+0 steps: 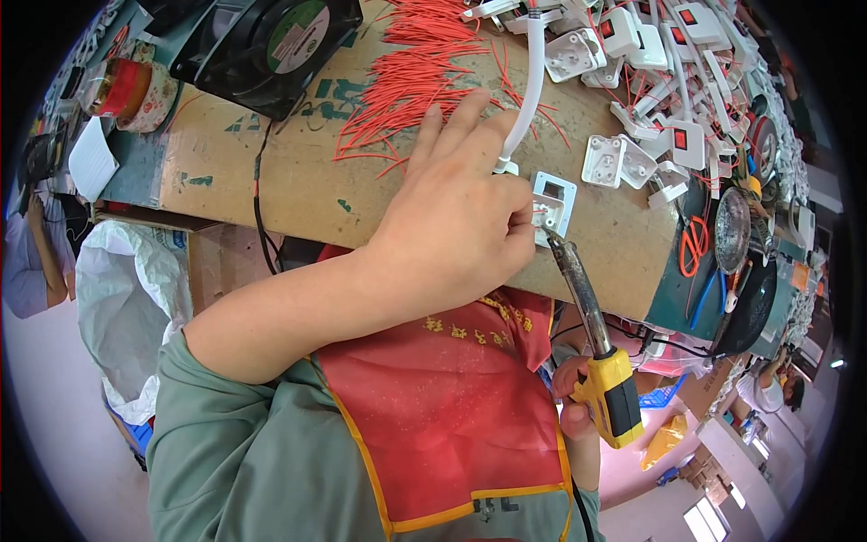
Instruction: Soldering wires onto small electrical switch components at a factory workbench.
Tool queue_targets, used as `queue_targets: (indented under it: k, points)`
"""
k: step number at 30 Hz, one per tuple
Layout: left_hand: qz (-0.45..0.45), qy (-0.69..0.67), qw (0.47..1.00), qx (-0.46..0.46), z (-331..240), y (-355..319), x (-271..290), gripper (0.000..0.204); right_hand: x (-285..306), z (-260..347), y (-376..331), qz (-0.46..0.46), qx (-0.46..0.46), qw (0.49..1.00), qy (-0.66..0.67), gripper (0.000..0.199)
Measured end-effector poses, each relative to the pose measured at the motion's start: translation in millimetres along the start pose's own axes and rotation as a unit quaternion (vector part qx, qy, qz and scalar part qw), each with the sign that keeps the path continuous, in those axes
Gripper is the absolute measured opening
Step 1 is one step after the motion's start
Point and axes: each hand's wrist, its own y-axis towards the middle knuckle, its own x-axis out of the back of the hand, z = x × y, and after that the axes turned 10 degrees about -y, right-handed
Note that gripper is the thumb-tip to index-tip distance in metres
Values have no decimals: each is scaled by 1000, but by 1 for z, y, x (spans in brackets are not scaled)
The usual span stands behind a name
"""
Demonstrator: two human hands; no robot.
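and here's yellow lettering, a row of characters (pixel 458 331) strung across the red apron (pixel 442 406), bending with its folds; up top, a round green-and-white label (pixel 299 38) on the black fan (pixel 239 77), print too small to read; down low, dark letters (pixel 497 507) on the green shirt (pixel 271 452), partly hidden.

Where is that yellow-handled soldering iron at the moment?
In the head view, the soldering iron is right of centre, in the person's right hand, its tip up near the white plastic housing beside the left hand.
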Motion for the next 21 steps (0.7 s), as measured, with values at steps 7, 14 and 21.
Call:
queue_targets:
  k: [7, 14, 21]
  points:
    - [-4, 13, 1000, 0, 0, -2, 0, 11, -5, 1, 5, -49, -22, 999, -11, 36]
    - [-4, 23, 1000, 0, 1, -3, -2, 10, 5, -11, -2, 3, -22, 1000, -8, 36]
    - [-6, 12, 1000, -6, 1, -1, -2, 11, 10, -12, -14, 25, -15, 999, -45, 73]
